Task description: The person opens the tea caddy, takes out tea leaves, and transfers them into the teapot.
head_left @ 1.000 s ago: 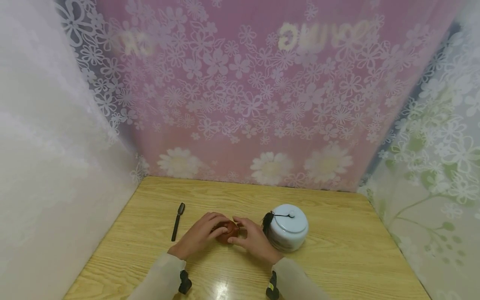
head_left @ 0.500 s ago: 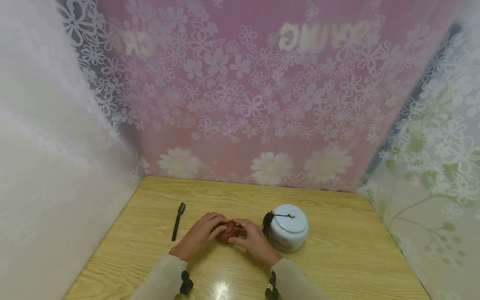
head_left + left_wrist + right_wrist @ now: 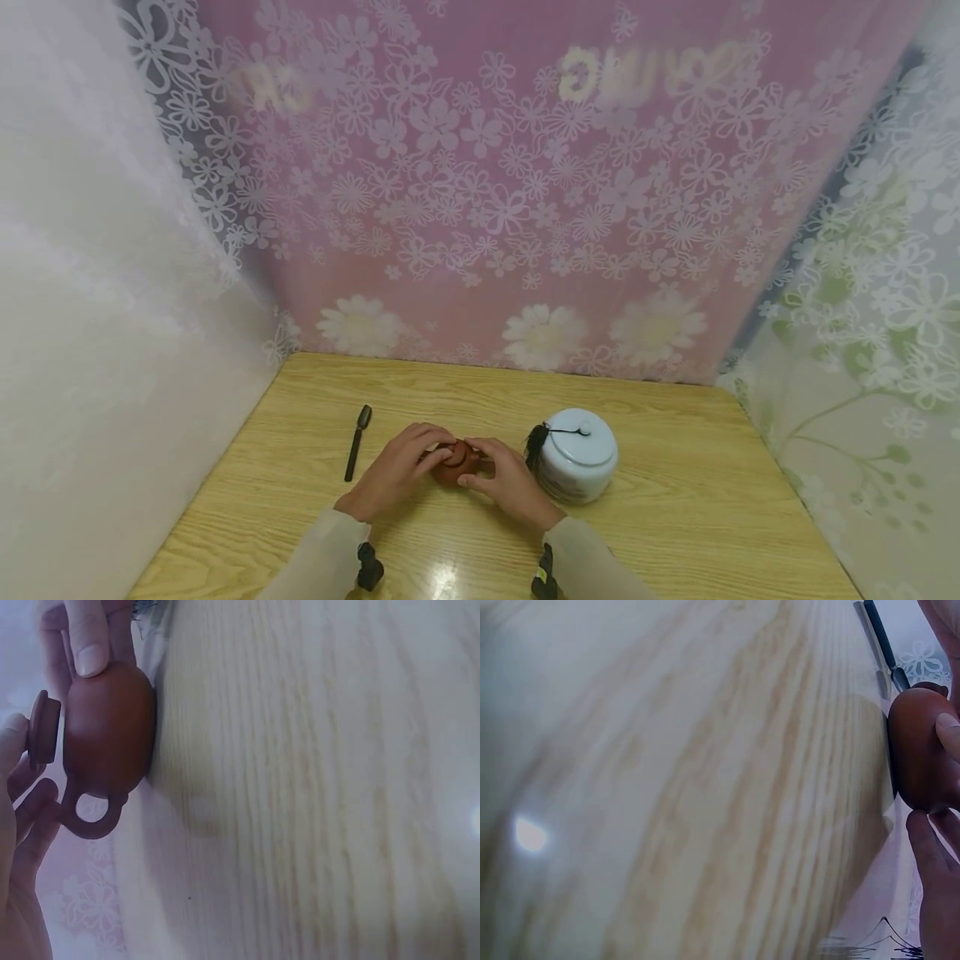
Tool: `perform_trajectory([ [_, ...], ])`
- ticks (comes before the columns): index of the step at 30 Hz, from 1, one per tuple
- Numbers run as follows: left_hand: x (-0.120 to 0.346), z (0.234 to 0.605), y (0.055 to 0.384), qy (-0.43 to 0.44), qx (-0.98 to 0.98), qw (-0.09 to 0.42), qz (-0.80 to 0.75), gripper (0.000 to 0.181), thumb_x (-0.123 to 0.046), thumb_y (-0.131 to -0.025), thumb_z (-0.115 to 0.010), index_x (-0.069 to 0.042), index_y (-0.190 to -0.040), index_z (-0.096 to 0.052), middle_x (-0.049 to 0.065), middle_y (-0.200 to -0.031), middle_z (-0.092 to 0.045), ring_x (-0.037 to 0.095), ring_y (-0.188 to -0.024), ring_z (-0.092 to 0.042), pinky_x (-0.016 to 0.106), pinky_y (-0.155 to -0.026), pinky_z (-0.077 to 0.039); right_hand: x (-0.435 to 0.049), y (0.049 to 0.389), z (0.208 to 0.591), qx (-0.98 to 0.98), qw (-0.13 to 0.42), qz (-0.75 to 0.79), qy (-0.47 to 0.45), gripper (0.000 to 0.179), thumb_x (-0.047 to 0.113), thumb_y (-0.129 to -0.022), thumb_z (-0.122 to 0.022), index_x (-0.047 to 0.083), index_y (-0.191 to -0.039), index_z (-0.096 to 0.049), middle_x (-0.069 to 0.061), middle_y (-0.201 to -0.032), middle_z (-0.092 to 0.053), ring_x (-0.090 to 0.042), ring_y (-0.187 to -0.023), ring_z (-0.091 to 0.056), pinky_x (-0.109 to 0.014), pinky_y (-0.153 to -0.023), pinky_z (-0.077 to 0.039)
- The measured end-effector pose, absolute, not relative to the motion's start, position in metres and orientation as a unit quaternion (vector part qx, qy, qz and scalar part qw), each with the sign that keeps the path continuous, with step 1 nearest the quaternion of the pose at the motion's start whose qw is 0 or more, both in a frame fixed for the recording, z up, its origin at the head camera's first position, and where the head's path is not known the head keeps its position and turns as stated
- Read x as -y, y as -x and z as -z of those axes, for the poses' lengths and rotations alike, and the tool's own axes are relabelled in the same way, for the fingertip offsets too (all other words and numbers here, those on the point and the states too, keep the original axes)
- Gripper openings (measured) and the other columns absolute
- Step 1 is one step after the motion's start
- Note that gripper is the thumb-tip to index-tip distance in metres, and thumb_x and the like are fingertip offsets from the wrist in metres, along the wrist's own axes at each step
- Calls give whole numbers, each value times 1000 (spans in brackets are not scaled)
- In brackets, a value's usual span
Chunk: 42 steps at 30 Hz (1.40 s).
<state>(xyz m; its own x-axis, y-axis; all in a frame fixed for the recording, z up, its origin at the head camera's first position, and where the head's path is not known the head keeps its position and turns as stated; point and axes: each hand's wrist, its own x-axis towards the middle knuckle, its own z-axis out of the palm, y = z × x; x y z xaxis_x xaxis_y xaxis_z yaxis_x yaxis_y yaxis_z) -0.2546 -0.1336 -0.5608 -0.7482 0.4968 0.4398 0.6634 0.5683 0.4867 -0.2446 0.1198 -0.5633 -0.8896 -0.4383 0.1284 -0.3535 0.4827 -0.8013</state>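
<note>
A small reddish-brown teapot (image 3: 454, 476) stands on the table between both hands. My left hand (image 3: 397, 468) pinches the teapot's lid (image 3: 46, 729) between thumb and fingers. In the left wrist view a narrow gap shows between lid and pot body, and the ring handle (image 3: 96, 831) points toward the left hand's side, with a fingertip right by it. My right hand (image 3: 513, 485) grips the teapot from the other side, its thumb (image 3: 91, 658) on the body. The right wrist view shows the rounded body (image 3: 919, 746) with right fingers at its near end; much of that hand is cut off.
A pale lidded ceramic jar (image 3: 577, 471) with a black tassel (image 3: 534, 442) stands close to the right hand. Left of the hands lies a dark small scoop (image 3: 356, 446) on the wooden table (image 3: 660, 500). Flower-patterned cloth walls (image 3: 480, 208) enclose the back and sides.
My left hand has raised the lid slightly off the teapot, its thumb shifting up a little. The right hand has closed in a bit on the pot and stays there.
</note>
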Motion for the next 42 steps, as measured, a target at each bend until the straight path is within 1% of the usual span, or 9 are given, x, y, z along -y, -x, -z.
perform_trajectory([
  [7, 145, 553, 244, 338, 871, 134, 331, 24, -22, -110, -67, -25, -133, -73, -8, -135, -70, 13, -127, -65, 40, -102, -59, -119, 245, 565, -866, 40, 442, 232, 70, 38, -100, -81, 7, -158, -57, -12, -152, -63, -33, -135, -65, -52, -108, -57],
  [11, 153, 549, 236, 332, 878, 137, 318, 24, -22, -109, -70, -26, -132, -74, -7, -134, -71, 14, -126, -66, 42, -101, -60, -119, 245, 566, -866, 38, 442, 232, 70, 39, -100, -81, 7, -158, -57, -12, -152, -63, -32, -133, -66, -49, -106, -58],
  [17, 167, 546, 227, 332, 877, 119, 326, 24, -23, -108, -71, -22, -132, -75, -5, -134, -73, 14, -125, -66, 41, -102, -60, -119, 246, 565, -853, 42, 466, 230, 70, 35, -99, -83, 6, -157, -57, -15, -153, -61, -32, -131, -69, -45, -105, -60],
  [20, 172, 549, 223, 330, 880, 115, 321, 25, -25, -108, -71, -23, -132, -75, -7, -133, -73, 14, -123, -67, 41, -101, -60, -119, 245, 566, -853, 42, 468, 228, 70, 35, -99, -83, 6, -157, -57, -14, -153, -61, -31, -130, -69, -45, -105, -60],
  [23, 177, 553, 219, 332, 881, 116, 316, 25, -25, -107, -72, -25, -131, -76, -8, -132, -73, 13, -121, -67, 40, -99, -60, -119, 245, 567, -857, 40, 462, 226, 70, 36, -99, -83, 7, -157, -57, -14, -154, -61, -31, -131, -69, -45, -104, -60],
  [27, 182, 558, 215, 343, 874, 122, 323, 24, -23, -106, -74, -26, -129, -76, -12, -132, -73, 10, -120, -67, 37, -97, -61, -120, 245, 567, -861, 33, 456, 222, 70, 37, -98, -84, 8, -157, -58, -13, -154, -62, -32, -133, -68, -50, -107, -58],
  [31, 187, 560, 211, 352, 868, 123, 327, 23, -21, -105, -75, -26, -127, -77, -12, -130, -73, 10, -119, -68, 36, -95, -61, -120, 246, 567, -864, 28, 452, 220, 70, 38, -98, -84, 9, -156, -59, -12, -154, -62, -33, -136, -65, -54, -108, -56],
  [37, 193, 566, 206, 361, 875, 106, 304, 20, -23, -108, -71, -24, -126, -78, -12, -126, -75, 12, -117, -69, 40, -98, -61, -120, 247, 569, -862, 35, 456, 218, 71, 38, -98, -85, 10, -157, -59, -12, -155, -62, -32, -137, -65, -54, -109, -56],
  [42, 197, 573, 204, 355, 878, 80, 312, 19, -24, -107, -71, -26, -125, -78, -14, -124, -75, 11, -116, -68, 37, -98, -60, -120, 246, 569, -860, 36, 460, 218, 71, 39, -97, -85, 10, -157, -59, -13, -155, -61, -34, -139, -64, -55, -110, -55],
])
